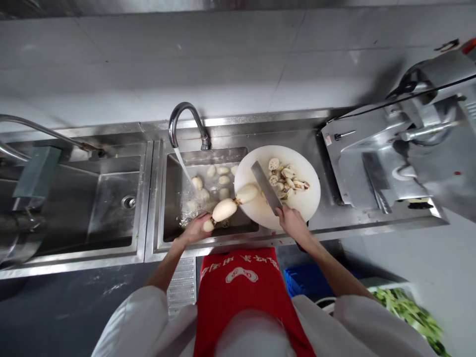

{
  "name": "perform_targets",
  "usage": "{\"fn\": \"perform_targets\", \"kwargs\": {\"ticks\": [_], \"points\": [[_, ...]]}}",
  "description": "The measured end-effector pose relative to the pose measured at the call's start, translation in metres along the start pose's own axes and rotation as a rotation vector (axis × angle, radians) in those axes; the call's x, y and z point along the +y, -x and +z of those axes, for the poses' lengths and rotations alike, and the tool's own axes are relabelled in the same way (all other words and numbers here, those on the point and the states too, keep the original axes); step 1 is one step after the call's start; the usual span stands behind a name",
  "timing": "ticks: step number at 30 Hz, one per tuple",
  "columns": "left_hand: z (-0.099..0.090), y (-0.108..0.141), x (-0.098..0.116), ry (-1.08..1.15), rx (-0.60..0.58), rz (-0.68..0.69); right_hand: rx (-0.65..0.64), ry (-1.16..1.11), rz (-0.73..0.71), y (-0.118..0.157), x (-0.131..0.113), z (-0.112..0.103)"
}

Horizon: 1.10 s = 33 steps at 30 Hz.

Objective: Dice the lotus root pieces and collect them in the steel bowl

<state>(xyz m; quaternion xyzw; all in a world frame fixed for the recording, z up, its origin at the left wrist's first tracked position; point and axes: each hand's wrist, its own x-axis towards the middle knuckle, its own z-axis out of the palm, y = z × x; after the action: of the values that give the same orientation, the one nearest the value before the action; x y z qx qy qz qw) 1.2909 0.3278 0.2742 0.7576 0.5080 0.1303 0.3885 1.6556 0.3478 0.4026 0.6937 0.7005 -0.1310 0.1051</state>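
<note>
My left hand [194, 229] is closed around the near end of a lotus root [225, 210], a chain of pale segments. Its far segment reaches over the left part of the round white cutting board [250, 163]. In my right hand [293, 224] is the handle of a cleaver [266, 187], its blade above the board, just right of the root's far end. Cut lotus root ends and trimmings [288, 179] are piled on the board. Several lotus root pieces [223, 180] lie in the water of the sink [170, 198] below my left hand.
Water runs from the curved faucet [186, 106] into the sink. Another metal sink [111, 198] adjoins at left. A metal slicing machine [401, 129] stands at right, with another knife [375, 181] lying on it. Leafy greens [412, 312] fill a container at lower right, near a blue crate [307, 280].
</note>
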Motion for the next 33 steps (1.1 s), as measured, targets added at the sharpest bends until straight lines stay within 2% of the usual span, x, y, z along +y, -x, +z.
{"fn": "perform_targets", "kwargs": {"ticks": [4,6,8,12,18,26,29,33], "points": [[0.017,-0.012,0.025,0.370,-0.086,-0.053,0.022,0.044,-0.034,0.021,-0.014,-0.016],[0.022,-0.018,0.035,0.522,-0.173,-0.084,0.000,0.060,-0.067,0.024,-0.023,-0.019],[0.024,-0.022,0.041,0.610,-0.210,-0.107,-0.027,0.075,-0.070,0.023,-0.028,-0.020],[0.022,-0.024,0.044,0.610,-0.173,-0.087,-0.067,0.094,-0.084,0.018,-0.028,-0.023],[0.027,-0.023,0.041,0.663,-0.199,-0.135,-0.091,0.083,-0.108,0.016,-0.027,-0.033],[0.041,-0.023,0.036,0.743,-0.205,-0.178,-0.134,0.117,-0.084,0.018,-0.044,-0.046],[0.044,-0.023,0.033,0.783,-0.249,-0.189,-0.153,0.131,-0.085,0.018,-0.048,-0.049],[0.044,-0.025,0.029,0.732,-0.248,-0.155,-0.185,0.151,-0.074,0.011,-0.056,-0.047]]}}
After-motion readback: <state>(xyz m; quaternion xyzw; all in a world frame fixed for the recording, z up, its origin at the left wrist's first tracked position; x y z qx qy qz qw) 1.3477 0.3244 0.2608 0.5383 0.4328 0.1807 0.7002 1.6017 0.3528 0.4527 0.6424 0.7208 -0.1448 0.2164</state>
